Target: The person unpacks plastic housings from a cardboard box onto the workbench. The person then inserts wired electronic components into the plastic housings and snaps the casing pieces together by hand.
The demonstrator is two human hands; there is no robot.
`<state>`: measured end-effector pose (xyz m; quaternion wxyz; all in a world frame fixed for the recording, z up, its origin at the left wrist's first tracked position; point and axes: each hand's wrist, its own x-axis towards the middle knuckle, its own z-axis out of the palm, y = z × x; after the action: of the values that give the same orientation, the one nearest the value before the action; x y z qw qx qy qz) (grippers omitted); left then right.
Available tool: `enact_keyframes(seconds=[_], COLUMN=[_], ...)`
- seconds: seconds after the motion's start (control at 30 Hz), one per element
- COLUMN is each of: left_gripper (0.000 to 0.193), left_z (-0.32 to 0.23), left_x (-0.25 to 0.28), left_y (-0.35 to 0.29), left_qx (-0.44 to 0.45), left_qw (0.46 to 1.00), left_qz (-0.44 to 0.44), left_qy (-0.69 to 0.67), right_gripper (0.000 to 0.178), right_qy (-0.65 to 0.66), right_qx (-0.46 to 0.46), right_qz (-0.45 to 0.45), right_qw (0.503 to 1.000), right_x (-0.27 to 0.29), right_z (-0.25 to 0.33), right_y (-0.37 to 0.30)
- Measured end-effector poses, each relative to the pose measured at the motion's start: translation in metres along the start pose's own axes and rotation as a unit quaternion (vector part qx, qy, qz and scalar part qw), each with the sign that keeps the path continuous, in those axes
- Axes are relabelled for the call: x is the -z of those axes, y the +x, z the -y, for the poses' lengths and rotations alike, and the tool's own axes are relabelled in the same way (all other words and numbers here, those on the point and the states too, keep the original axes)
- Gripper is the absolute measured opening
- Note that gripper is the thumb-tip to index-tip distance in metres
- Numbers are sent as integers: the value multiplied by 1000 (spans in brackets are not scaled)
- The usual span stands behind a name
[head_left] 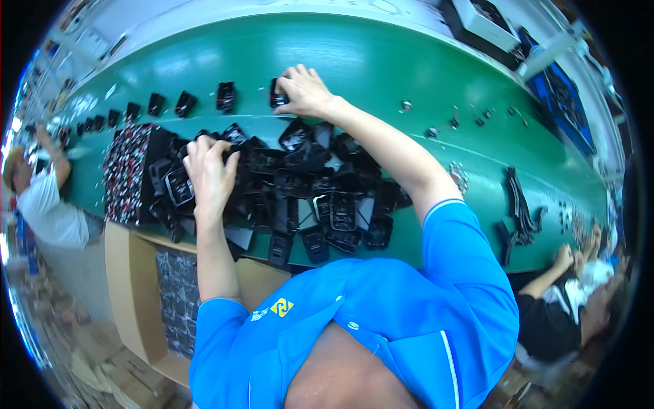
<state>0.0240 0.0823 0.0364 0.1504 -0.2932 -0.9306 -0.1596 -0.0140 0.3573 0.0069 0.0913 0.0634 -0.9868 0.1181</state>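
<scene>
On the green workbench, my right hand [304, 92] reaches far forward, its fingers closed round a small black plastic housing [278, 95] at the right end of a spaced row. My left hand [210, 167] is over the left part of a heap of black plastic housings [300, 180]. Its fingers and thumb curl over a black housing there, mostly hidden beneath them. Beside that hand lies another housing with a pale inner edge [179, 186]. Further left in the row stand several more housings, one of them [225, 97] nearest my right hand.
Left of the heap is a dense stack of red, white and black small parts [126, 174]. Below it stands an open cardboard box [129, 293] with dark wrapped pieces. Black strips [519, 211] and small wired parts [432, 131] lie right. Co-workers sit at left [54, 198] and right [555, 313].
</scene>
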Motion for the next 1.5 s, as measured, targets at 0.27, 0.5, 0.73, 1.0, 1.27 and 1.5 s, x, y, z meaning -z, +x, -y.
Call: enact_keyframes(seconds=[0.27, 0.5, 0.73, 1.0, 1.27, 1.5], left_gripper=[14, 17, 27, 42, 46, 46], left_z=[3, 8, -19, -43, -81, -108], left_x=[8, 13, 6, -2, 19, 27], left_y=[3, 5, -14, -11, -16, -19], left_qx=[55, 156, 157, 70, 130, 154], left_qw=[995, 861, 373, 172, 319, 325], left_qz=[-8, -67, 75, 183, 147, 143], left_qy=[-81, -480, -911, -965, -927, -922], right_gripper=[21, 27, 20, 11, 16, 20], right_qy=[25, 23, 27, -28, 363, 218], right_qx=[-146, -167, -198, -189, -41, 106], right_qz=[-21, 9, 11, -78, -238, -216], right_qw=[989, 986, 980, 979, 900, 946], right_x=[77, 81, 70, 56, 101, 88], right_z=[-87, -169, -144, -134, 33, 93], right_y=[-86, -176, -170, -177, -152, -154])
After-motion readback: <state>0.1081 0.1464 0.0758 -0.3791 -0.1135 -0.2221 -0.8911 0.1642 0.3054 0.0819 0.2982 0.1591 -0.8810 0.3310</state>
